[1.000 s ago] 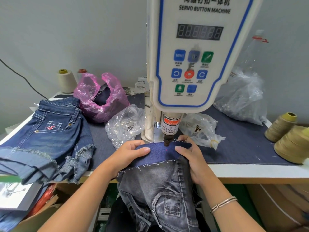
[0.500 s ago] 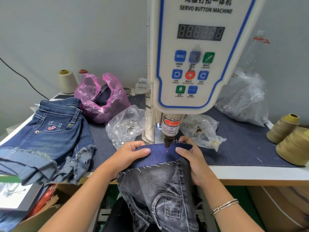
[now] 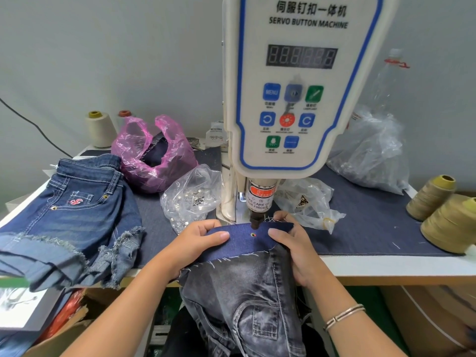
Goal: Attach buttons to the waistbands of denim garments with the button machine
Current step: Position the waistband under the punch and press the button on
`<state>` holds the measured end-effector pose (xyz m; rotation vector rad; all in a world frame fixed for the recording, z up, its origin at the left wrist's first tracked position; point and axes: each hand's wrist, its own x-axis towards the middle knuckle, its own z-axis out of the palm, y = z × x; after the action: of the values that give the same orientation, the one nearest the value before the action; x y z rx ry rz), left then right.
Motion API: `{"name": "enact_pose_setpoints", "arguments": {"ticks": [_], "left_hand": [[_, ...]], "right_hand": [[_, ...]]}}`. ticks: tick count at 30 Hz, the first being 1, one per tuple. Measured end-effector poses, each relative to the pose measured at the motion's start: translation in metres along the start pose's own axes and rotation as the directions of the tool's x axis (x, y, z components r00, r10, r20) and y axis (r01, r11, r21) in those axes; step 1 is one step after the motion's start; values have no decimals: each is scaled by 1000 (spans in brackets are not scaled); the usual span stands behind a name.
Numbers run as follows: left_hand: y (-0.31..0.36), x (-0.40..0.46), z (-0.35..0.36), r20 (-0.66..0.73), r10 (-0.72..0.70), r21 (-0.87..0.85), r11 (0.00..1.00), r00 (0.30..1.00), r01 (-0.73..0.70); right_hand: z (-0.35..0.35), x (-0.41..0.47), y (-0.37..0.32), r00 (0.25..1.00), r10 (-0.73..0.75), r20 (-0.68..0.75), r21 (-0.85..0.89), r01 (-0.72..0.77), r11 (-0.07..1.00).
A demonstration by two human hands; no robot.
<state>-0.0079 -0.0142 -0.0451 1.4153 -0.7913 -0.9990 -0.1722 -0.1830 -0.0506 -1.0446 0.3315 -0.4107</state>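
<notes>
Two hands hold one waistband point(image 3: 247, 239) flat at the front edge of the bench point(image 3: 386, 266), right under the punch point(image 3: 256, 221) of the button machine point(image 3: 296, 99). The left hand point(image 3: 192, 243) pinches the dark blue band, thumb stretched along its top and fingers curled under its far edge. The right hand point(image 3: 296, 249) pinches the band's other end the same way, thumb on top, fingertips showing behind the fabric. A small metal button point(image 3: 253, 235) sits in the band between the two thumbs, just in front of the punch tip. The grey denim garment point(image 3: 247, 305) hangs down off the front edge.

A clear bag point(image 3: 192, 199) left of the machine holds small metal pieces (buttons, by the look). A pink bag point(image 3: 154, 155) behind it holds dark fabric. A larger clear bag point(image 3: 371, 153) sits toward the back right corner; what it contains cannot be made out.
</notes>
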Motion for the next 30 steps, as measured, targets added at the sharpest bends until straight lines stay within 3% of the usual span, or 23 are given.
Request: {"name": "enact_pose_setpoints", "arguments": {"ticks": [13, 20, 23, 26, 30], "left_hand": [[3, -5, 3, 17, 3, 84, 996, 1000, -5], [26, -28, 15, 208, 15, 156, 987, 978, -49], [39, -42, 15, 240, 41, 179, 980, 970, -86], [60, -55, 12, 231, 131, 96, 983, 964, -156], [87, -68, 5, 61, 304, -68, 951, 951, -300]], "right_hand": [[0, -3, -3, 1000, -27, 12, 10, 27, 1000], [4, -37, -12, 994, -61, 89, 65, 55, 996], [16, -55, -17, 984, -137, 111, -5, 139, 990], [35, -67, -30, 950, -255, 179, -203, 289, 935], [50, -66, -49, 887, -311, 341, -356, 428, 831]]}}
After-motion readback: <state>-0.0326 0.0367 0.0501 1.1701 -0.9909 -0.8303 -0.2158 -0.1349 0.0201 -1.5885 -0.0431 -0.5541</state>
